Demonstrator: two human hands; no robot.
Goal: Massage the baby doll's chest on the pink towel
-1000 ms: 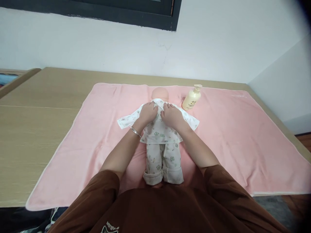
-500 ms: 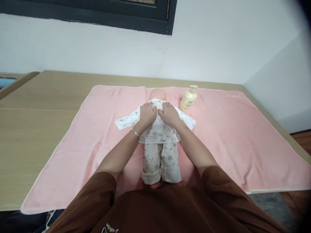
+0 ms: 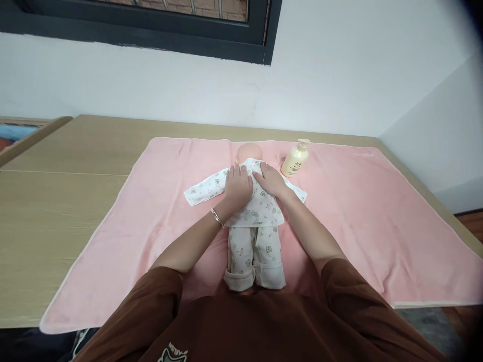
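A baby doll [image 3: 249, 151] lies stretched out with its head away from me and its arms spread. It wears a white printed top [image 3: 254, 213] and matching trousers [image 3: 241, 249] with rolled cuffs. My left hand [image 3: 238, 187] rests flat on the left part of the top, fingers pointing toward the doll's head. On the right side of the upper body lies my right hand [image 3: 271, 179], palm down with the thumb out to the left. Both hands are open and hold nothing. The doll's face is not visible.
Beneath the doll is a pink blanket [image 3: 358, 216] spread over a wooden table [image 3: 68, 201]. A cream pump bottle [image 3: 295, 160] stands right of the doll's head. A white wall [image 3: 324, 75] with a dark window frame [image 3: 188, 37] rises behind the table.
My left hand has slid a little inward over the doll's chest area, its fingers closer together. My right hand stays near the shoulder. The view has shifted slightly.
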